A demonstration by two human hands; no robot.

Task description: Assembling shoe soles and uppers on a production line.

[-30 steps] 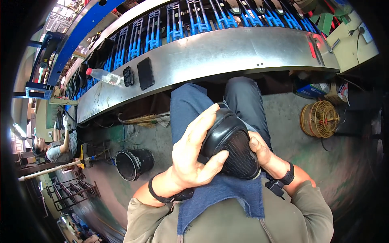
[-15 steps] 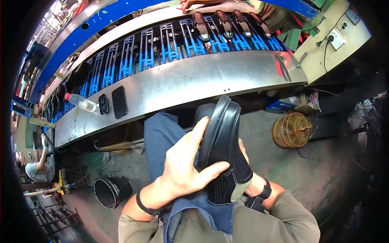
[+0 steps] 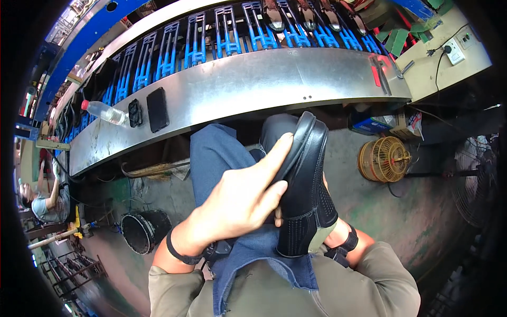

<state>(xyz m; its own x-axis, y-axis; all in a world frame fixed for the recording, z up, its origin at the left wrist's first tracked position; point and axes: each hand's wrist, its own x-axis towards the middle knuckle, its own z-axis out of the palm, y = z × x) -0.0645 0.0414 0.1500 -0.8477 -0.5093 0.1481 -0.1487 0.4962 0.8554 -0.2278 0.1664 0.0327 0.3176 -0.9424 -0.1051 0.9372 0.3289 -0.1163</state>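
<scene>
In front of my lap a black shoe (image 3: pixel 305 198) stands tilted, toe pointing away and up, with rows of small perforations and a pale patch at its heel end. Along its left side runs a thick black sole (image 3: pixel 299 148). My left hand (image 3: pixel 237 198) grips the shoe from the left, fingers laid along the sole and thumb bent against the side. Behind the shoe is my right hand (image 3: pixel 338 235), mostly hidden; it supports the shoe from the right, with a bit of its fingers showing past the edge.
Beyond my knees runs a metal bench (image 3: pixel 227 87) bearing a phone (image 3: pixel 157 110), a clear bottle (image 3: pixel 107 112) and red-handled tool (image 3: pixel 376 75). Blue racks (image 3: pixel 195 50) hold brown shoes (image 3: pixel 273 18). A black bucket (image 3: pixel 140 232) and bamboo cage (image 3: pixel 384 159) stand on the floor. Another person (image 3: pixel 47 203) sits far left.
The shoe has turned so its sole shows more edge-on. My left hand has slid along the sole, its thumb drawn back from the shoe's side. The whole view has shifted slightly.
</scene>
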